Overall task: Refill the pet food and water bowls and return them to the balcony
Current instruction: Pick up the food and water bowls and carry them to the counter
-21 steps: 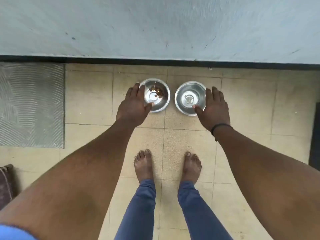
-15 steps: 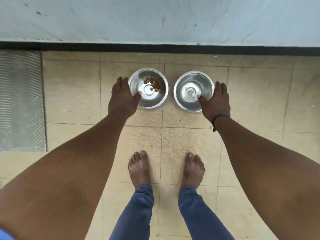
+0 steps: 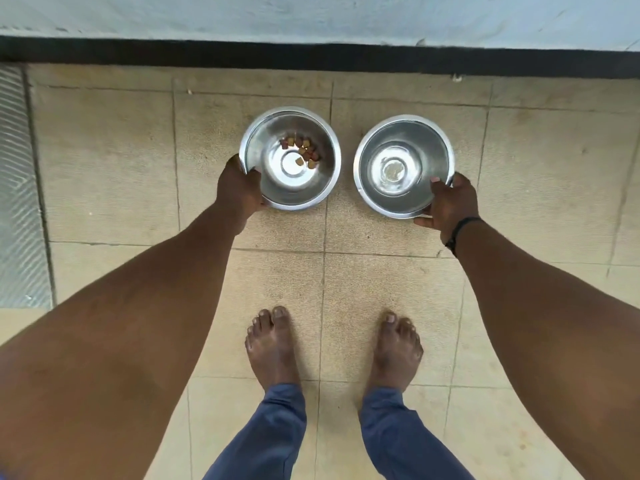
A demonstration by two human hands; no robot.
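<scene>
At the far left I see a grey ribbed mat [image 3: 15,188] lying flat on the beige tiled floor [image 3: 104,161], its ridges fine and wavy. Moving right, my left hand [image 3: 239,190] grips the near-left rim of the food bowl [image 3: 273,174], thumb hooked over the edge and the fingers [image 3: 265,204] curled under the wall, so it is clamped on that bowl. The bowl is round, polished steel, with a flat circular base and a small cluster of brown kibble [image 3: 301,152] on the far side of the base. Just beside it, not touching, sits the water bowl [image 3: 403,147], the same shiny round steel; I cannot tell whether it holds water. My right hand [image 3: 450,202] grasps its near-right rim, thumb on the lip, fingers beneath. A thin black band [image 3: 462,226] circles that wrist. Behind both bowls runs a dark strip [image 3: 311,60] below a pale painted wall [image 3: 311,19].
</scene>
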